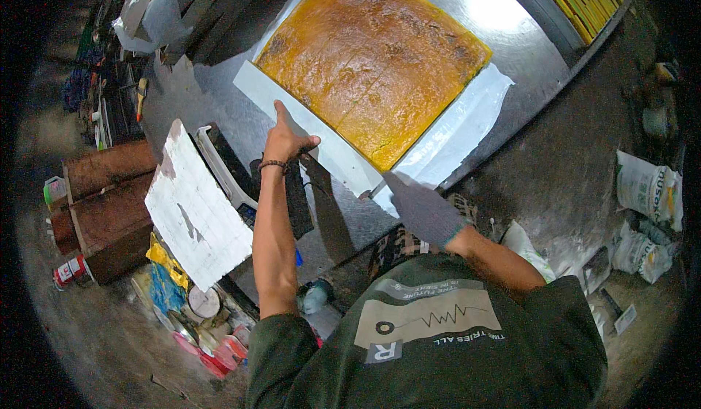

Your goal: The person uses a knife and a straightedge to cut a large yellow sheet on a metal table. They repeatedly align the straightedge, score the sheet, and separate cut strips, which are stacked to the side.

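Note:
A large, flat, square golden-brown slab (376,66) with a glossy, wrinkled top, like a sheet cake, lies on white paper (467,120) on a metal table. Along its near left edge runs a straight white strip (310,135). My bare left hand (286,137), a beaded bracelet at the wrist, rests on this strip with index finger and thumb spread apart. At the slab's near corner is my right hand (427,208) in a grey knitted glove, its fingers closed and reaching to the strip's end. Whatever it grips is hidden.
A worn white board (197,204) lies left of my left forearm, beside a grey-handled dark object (219,164). A brush (141,98) is on the far left. A tray of yellow-green strips (577,0) stands at the upper right; plastic sacks (650,190) are on the right.

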The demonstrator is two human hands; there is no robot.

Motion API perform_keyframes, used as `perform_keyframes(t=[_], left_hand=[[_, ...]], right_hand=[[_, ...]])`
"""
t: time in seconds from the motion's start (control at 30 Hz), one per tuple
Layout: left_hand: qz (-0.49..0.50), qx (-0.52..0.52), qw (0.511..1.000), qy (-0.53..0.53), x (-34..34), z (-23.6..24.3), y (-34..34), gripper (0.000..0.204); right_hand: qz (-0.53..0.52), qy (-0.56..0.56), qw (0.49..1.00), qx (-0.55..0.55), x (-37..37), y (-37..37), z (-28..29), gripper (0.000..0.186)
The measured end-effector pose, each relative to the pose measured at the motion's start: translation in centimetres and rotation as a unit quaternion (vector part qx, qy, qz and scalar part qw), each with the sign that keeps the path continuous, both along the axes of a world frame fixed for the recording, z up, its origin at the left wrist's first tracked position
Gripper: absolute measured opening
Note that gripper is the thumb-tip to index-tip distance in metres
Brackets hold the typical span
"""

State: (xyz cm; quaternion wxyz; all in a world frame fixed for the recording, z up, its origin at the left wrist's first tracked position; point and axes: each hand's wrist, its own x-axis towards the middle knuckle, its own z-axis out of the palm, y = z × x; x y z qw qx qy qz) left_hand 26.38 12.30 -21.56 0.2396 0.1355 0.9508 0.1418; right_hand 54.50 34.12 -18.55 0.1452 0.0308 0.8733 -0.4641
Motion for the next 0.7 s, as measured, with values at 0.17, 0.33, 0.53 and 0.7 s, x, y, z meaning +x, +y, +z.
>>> perform_keyframes(t=[0.17,0.33,0.53,0.7], left_hand=[[0.013,0.017,1.000,-0.012,0.4,0.6,0.4,0.142],[0.094,0.034,0.984,-0.145,0.0,1.9,0.7,0.142],[0.027,-0.015,0.999,-0.025,0.2,1.1,0.8,0.142],[0.032,0.012,0.999,-0.040,-0.2,0.7,0.0,0.143]], right_hand=[[0.011,-0.024,1.000,0.009,1.2,0.4,0.3,0.051],[0.013,-0.039,0.999,-0.011,1.8,1.0,1.5,0.052],[0.036,-0.052,0.998,0.021,2.6,1.3,1.2,0.055],[0.029,-0.026,0.998,0.055,2.9,1.7,2.0,0.056]])
